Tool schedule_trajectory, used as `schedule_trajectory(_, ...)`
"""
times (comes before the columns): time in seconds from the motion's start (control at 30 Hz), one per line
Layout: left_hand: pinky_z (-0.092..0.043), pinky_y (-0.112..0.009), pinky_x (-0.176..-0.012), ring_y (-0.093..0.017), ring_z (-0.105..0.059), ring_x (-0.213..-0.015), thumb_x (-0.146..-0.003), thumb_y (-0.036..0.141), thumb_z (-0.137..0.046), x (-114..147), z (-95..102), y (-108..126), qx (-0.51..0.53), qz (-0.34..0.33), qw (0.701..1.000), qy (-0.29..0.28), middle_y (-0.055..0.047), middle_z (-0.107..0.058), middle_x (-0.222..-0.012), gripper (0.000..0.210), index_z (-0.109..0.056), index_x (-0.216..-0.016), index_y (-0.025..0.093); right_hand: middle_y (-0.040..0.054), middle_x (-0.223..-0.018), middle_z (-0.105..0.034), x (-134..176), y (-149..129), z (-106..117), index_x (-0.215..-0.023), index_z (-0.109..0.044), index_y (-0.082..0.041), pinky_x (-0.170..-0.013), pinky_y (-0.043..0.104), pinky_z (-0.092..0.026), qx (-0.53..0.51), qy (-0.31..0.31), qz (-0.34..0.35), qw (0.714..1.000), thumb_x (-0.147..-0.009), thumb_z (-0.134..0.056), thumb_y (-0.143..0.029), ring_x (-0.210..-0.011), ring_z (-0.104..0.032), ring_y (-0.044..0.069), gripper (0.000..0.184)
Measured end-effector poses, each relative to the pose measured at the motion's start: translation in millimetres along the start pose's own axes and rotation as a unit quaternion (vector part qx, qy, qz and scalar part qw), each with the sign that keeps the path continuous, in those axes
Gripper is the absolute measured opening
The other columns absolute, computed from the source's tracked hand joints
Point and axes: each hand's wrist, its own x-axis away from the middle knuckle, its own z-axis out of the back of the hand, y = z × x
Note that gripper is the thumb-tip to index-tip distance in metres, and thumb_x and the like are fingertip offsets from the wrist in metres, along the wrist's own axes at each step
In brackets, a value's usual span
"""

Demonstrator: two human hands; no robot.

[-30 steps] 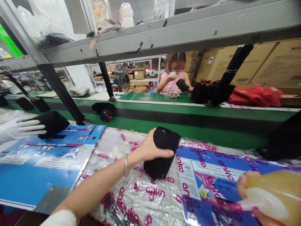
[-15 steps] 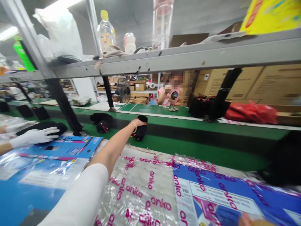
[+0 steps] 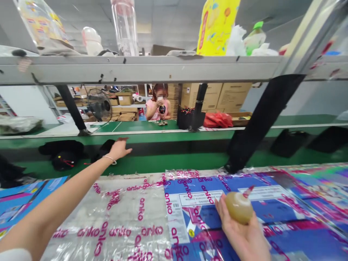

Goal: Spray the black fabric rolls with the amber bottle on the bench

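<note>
The right hand (image 3: 246, 232) grips a soft, amber, round squeeze bottle (image 3: 239, 207) by its belly, likely light and squashy. The left hand (image 3: 119, 148) reaches open-fingered over the green belt (image 3: 168, 161).

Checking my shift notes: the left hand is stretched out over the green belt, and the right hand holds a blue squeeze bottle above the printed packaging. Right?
Not quite. The head view shows the right hand holding an amber squeeze bottle with a red nozzle, not a blue one. The left hand does stretch out over the green conveyor belt.
</note>
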Motion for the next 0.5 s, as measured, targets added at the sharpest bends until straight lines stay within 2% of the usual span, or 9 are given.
schedule_trajectory(0.07, -0.051, -0.042, -0.088, -0.021, -0.058, -0.105, -0.09, 0.034, -0.055, 15, -19.1, -5, -0.032, -0.01, 0.999, -0.005, -0.008, -0.057, -0.121, 0.033, -0.054, -0.117, 0.015, 0.0122, -0.115, -0.038, 2, 3, 3, -0.138, -0.038, -0.016, -0.077, 0.029, -0.053, -0.013, -0.008, 0.007, 1.0, -0.114, -0.021, -0.064, -0.103, -0.046, 0.022, 0.056)
schedule_trajectory(0.13, -0.052, -0.041, -0.088, -0.021, -0.058, -0.104, -0.09, 0.034, -0.055, 33, -43.3, -4, -0.047, -0.015, 0.998, -0.033, -0.008, -0.057, -0.119, 0.032, -0.055, -0.115, 0.015, 0.0155, -0.117, -0.036, 10, 10, 8, -0.142, -0.03, -0.011, -0.078, 0.037, -0.053, -0.003, -0.039, -0.01, 0.999, -0.107, -0.009, -0.079, -0.107, -0.043, 0.026, 0.08)
schedule_trajectory(0.17, -0.052, -0.039, -0.086, -0.02, -0.059, -0.101, -0.09, 0.034, -0.055, 43, -56.6, 1, -0.048, -0.019, 0.997, -0.058, -0.007, -0.058, -0.116, 0.031, -0.057, -0.113, 0.014, 0.0168, -0.118, -0.034, 16, 14, 13, -0.143, -0.025, -0.007, -0.078, 0.039, -0.053, 0.019, -0.06, -0.03, 0.998, -0.106, -0.008, -0.081, -0.109, -0.041, 0.027, 0.084)
schedule_trajectory(0.2, -0.053, -0.038, -0.083, -0.018, -0.061, -0.096, -0.09, 0.033, -0.055, 54, -70.3, 9, -0.045, -0.026, 0.994, -0.092, -0.007, -0.06, -0.111, 0.028, -0.057, -0.11, 0.014, 0.0175, -0.119, -0.033, 22, 16, 20, -0.142, -0.021, -0.005, -0.078, 0.041, -0.053, 0.055, -0.081, -0.051, 0.994, -0.103, -0.025, -0.083, -0.11, -0.04, 0.027, 0.087)
schedule_trajectory(0.27, -0.055, -0.034, -0.076, -0.014, -0.063, -0.083, -0.087, 0.033, -0.059, 78, -96.6, 33, -0.023, -0.044, 0.984, -0.169, -0.005, -0.064, -0.1, 0.026, -0.059, -0.105, 0.013, 0.0194, -0.12, -0.031, 34, 17, 38, -0.14, -0.014, -0.005, -0.08, 0.04, -0.053, 0.168, -0.139, -0.074, 0.973, -0.077, -0.074, -0.068, -0.109, -0.039, 0.03, 0.107)
schedule_trajectory(0.33, -0.056, -0.03, -0.07, -0.012, -0.064, -0.071, -0.074, 0.034, -0.074, 102, -119.2, 63, 0.015, -0.064, 0.966, -0.249, -0.002, -0.067, -0.088, 0.036, -0.061, -0.102, 0.015, 0.0225, -0.118, -0.031, 43, 11, 58, -0.135, -0.016, -0.005, -0.084, 0.035, -0.052, 0.307, -0.219, -0.029, 0.926, -0.059, -0.097, -0.044, -0.105, -0.042, 0.03, 0.118)
schedule_trajectory(0.37, -0.056, -0.028, -0.068, -0.012, -0.065, -0.069, -0.069, 0.034, -0.077, 115, -129.0, 79, 0.039, -0.072, 0.954, -0.288, 0.0, -0.067, -0.084, 0.04, -0.062, -0.102, 0.018, 0.0238, -0.116, -0.031, 45, 6, 67, -0.132, -0.016, -0.004, -0.086, 0.03, -0.051, 0.373, -0.255, 0.018, 0.892, -0.058, -0.102, -0.041, -0.103, -0.043, 0.029, 0.119)
schedule_trajectory(0.43, -0.057, -0.024, -0.065, -0.012, -0.068, -0.068, -0.069, 0.039, -0.076, 138, -147.0, 109, 0.087, -0.087, 0.924, -0.363, 0.002, -0.069, -0.079, 0.04, -0.062, -0.103, 0.022, 0.0238, -0.112, -0.034, 47, -3, 80, -0.128, -0.018, -0.001, -0.085, 0.017, -0.048, 0.475, -0.299, 0.126, 0.818, -0.079, -0.092, -0.054, -0.101, -0.045, 0.024, 0.104)
schedule_trajectory(0.5, -0.056, -0.024, -0.064, -0.012, -0.068, -0.07, -0.079, 0.043, -0.066, 163, -164.8, 133, 0.13, -0.117, 0.884, -0.433, 0.001, -0.069, -0.08, 0.034, -0.061, -0.105, 0.022, 0.0208, -0.107, -0.038, 49, -7, 83, -0.121, -0.023, 0.001, -0.082, 0.009, -0.046, 0.541, -0.311, 0.201, 0.755, -0.086, -0.081, -0.056, -0.097, -0.046, 0.019, 0.088)
